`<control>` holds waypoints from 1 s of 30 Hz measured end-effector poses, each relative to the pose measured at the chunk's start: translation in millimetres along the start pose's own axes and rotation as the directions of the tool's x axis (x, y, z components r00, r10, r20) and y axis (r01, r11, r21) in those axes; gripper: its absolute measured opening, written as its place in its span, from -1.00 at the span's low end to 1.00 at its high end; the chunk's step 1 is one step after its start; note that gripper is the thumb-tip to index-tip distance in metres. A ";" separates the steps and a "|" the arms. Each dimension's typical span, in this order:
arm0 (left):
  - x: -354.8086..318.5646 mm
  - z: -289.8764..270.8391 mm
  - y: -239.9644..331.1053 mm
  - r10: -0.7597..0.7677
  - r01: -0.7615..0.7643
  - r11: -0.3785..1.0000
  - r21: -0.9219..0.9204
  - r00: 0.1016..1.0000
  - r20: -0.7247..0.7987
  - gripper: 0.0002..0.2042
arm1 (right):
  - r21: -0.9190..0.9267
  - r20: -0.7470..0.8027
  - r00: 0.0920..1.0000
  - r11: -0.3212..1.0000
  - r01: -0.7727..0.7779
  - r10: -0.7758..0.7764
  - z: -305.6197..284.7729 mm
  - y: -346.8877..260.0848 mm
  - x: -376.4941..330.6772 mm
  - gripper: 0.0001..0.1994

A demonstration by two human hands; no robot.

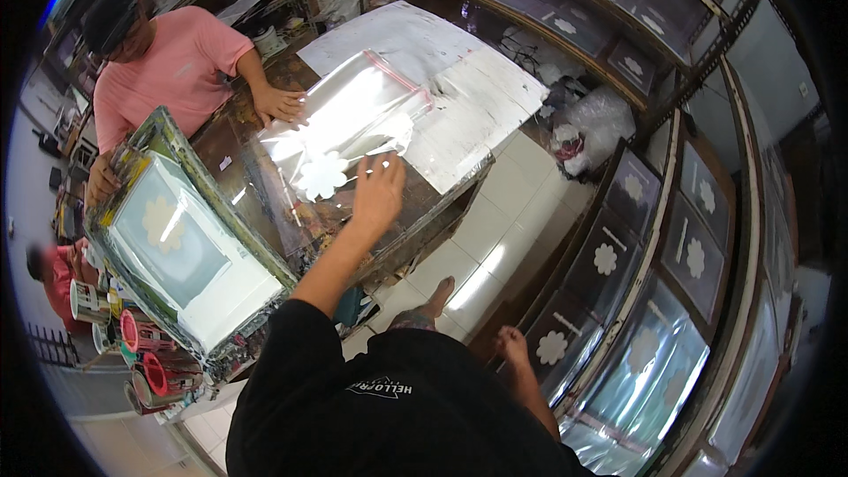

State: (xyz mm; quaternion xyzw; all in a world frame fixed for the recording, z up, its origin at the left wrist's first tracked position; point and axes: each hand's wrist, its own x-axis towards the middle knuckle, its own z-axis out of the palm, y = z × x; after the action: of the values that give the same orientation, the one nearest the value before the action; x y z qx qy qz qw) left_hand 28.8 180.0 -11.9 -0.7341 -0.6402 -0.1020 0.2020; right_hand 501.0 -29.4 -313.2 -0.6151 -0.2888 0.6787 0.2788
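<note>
On the worktable lies a glossy clear plastic sheet [340, 119] with a white flower print [321, 175] at its near end. My left hand [378, 187] is at the sheet's near right edge, beside the print, its bent fingertips closed on the plastic. Glare hides part of that edge. My right hand [511, 344] hangs low by the rack on the right, fingers curled, with nothing visible in them. Across the table a co-worker in a pink shirt rests one hand [281, 106] on the sheet's far left side and the other hand [102, 178] on a screen-printing frame [252, 234].
The frame, bearing white ink and a flower stencil [163, 223], stands tilted left of the sheet. White boards [486, 93] cover the table's far right. Racks [671, 146] hold several flower-printed sheets. Paint cans [159, 371] stand lower left. Another person [60, 287] is at far left.
</note>
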 end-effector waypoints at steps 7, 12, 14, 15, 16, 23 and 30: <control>-61.4 -74.5 113.0 0.363 -0.370 0.872 -0.319 0.928 -0.084 -0.53 | 0.697 0.285 0.804 0.689 0.199 -0.521 128.8 -259.9 -110.1 -0.44; -111.1 -94.3 152.0 0.509 -0.499 0.740 -0.450 0.854 -0.109 -0.53 | 0.394 0.249 0.872 0.866 0.307 -0.422 143.1 -294.4 -144.0 -0.60; -129.4 -98.9 158.5 0.591 -0.558 0.677 -0.479 0.801 -0.097 -0.53 | 0.276 0.083 0.919 0.895 0.350 -0.385 146.2 -280.9 -151.8 -0.63; -139.7 -101.0 159.6 0.632 -0.586 0.642 -0.494 0.770 -0.092 -0.53 | 0.216 -0.005 0.932 0.910 0.354 -0.361 146.3 -267.3 -155.8 -0.65; -148.2 -106.2 159.0 0.694 -0.617 0.599 -0.511 0.718 -0.054 -0.51 | 0.253 -0.062 0.920 0.886 0.389 -0.386 142.0 -245.3 -155.1 -0.68; -260.7 -117.3 125.3 0.834 -0.517 0.354 -0.779 0.552 0.013 -0.39 | 0.113 -0.378 0.835 0.876 0.469 -0.399 164.5 -106.1 -218.8 -0.75; -387.8 -127.1 42.6 0.813 -0.282 0.368 -0.886 0.559 0.160 -0.46 | 0.085 -0.628 0.704 0.870 0.486 -0.332 233.9 37.6 -273.5 -0.81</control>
State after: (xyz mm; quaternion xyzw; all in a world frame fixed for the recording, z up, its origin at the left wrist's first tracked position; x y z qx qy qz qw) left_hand 22.6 -227.1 -63.3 -0.9112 -0.2480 -0.0603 -0.3233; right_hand 291.3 -267.0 -138.6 -0.6764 -0.2312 0.4015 0.5726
